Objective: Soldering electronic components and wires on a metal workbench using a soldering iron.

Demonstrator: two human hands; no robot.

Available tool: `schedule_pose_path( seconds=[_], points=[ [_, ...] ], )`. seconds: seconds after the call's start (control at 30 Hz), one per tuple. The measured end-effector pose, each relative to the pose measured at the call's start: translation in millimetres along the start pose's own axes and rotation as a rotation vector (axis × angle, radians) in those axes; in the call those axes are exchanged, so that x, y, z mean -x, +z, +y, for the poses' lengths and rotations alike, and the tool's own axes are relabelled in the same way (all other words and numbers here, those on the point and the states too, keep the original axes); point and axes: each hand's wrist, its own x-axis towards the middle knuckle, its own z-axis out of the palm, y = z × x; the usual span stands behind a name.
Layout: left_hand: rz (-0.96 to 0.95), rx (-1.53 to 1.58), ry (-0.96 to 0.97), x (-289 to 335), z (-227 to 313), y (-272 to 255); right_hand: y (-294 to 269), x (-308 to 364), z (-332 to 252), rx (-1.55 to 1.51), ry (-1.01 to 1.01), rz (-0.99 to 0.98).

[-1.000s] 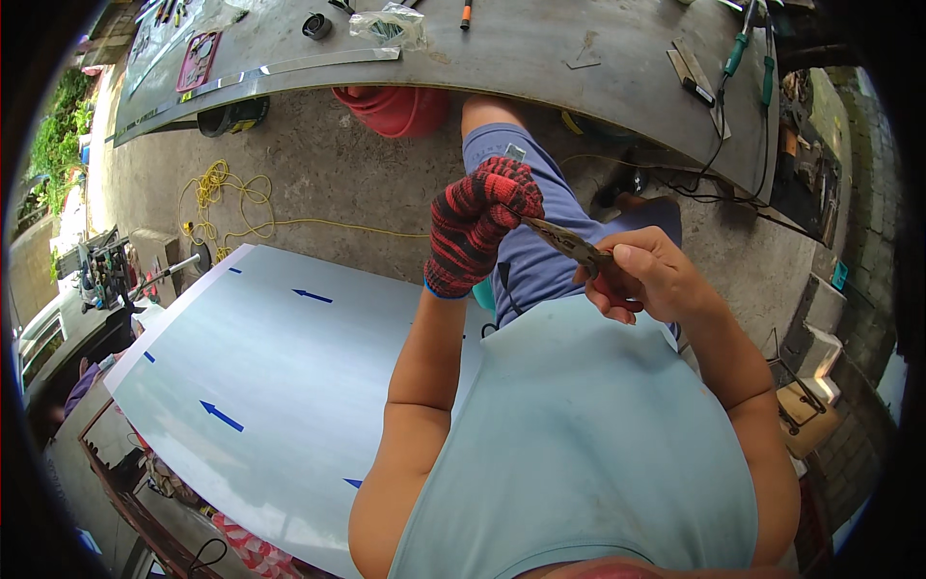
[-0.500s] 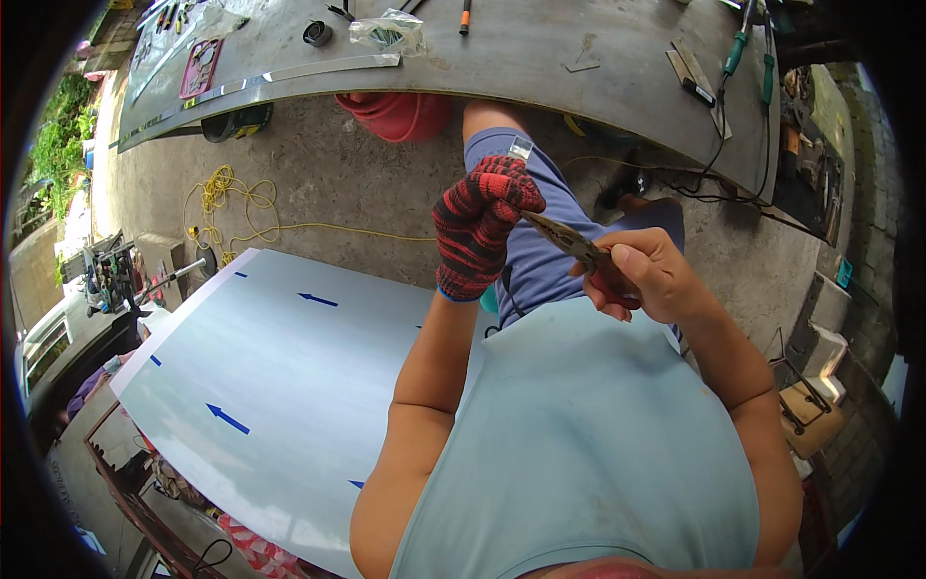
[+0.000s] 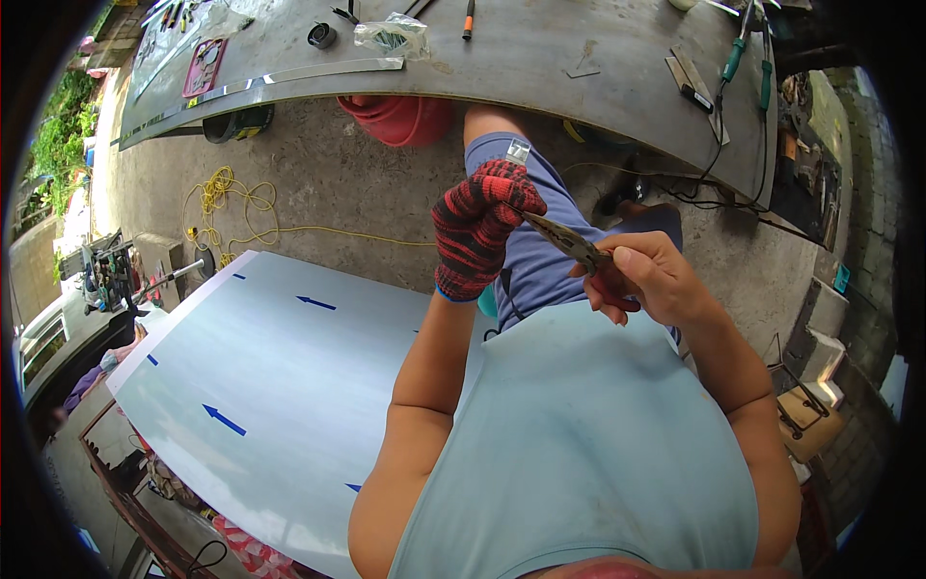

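Observation:
My left hand (image 3: 480, 232), in a red and black knit glove, is closed round a small shiny metal piece (image 3: 518, 152) that sticks out beyond the fingers. Most of that piece is hidden in the glove, so its full shape does not show. Bare and closed, my right hand (image 3: 658, 277) grips long-nose pliers (image 3: 567, 243) with red handles. The pliers' tips reach the gloved fingertips; whether the jaws bite on the metal piece cannot be made out. Both hands are held in front of my body, above my legs.
Ahead stands a grey metal-topped table (image 3: 540, 68) with a screwdriver (image 3: 469, 19), a plastic bag (image 3: 394, 37), a pink tray (image 3: 204, 68) and a metal strip (image 3: 333, 69). A red bucket (image 3: 400, 121) sits beneath its edge. A large white sheet (image 3: 280, 357) with blue arrows lies left; yellow cord (image 3: 222, 193) coils beyond.
The view has shifted very slightly. Both hands, the metal piece and the pliers keep nearly the same pose.

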Motion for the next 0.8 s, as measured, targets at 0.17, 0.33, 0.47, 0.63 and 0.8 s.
schedule_pose_path(
  seconds=[0.17, 0.33, 0.47, 0.63, 0.8],
  points=[
    [0.014, -0.043, 0.023, 1, 0, 2, 6, 3, 4, 0.033, -0.032, 0.035],
    [0.016, 0.246, -0.075, 5, -8, -1, 10, 2, -2, 0.018, -0.009, 0.008],
    [0.065, 0.653, -0.048, -3, -14, -20, -8, -1, 8, 0.123, -0.237, 0.161],
    [0.312, 1.057, -0.177, -13, -10, -36, -70, -21, 48, 0.092, -0.486, 0.671],
    [0.603, 0.679, -0.341, 1, -47, -48, -60, -43, 65, -0.051, -0.563, 0.444]
  ],
)
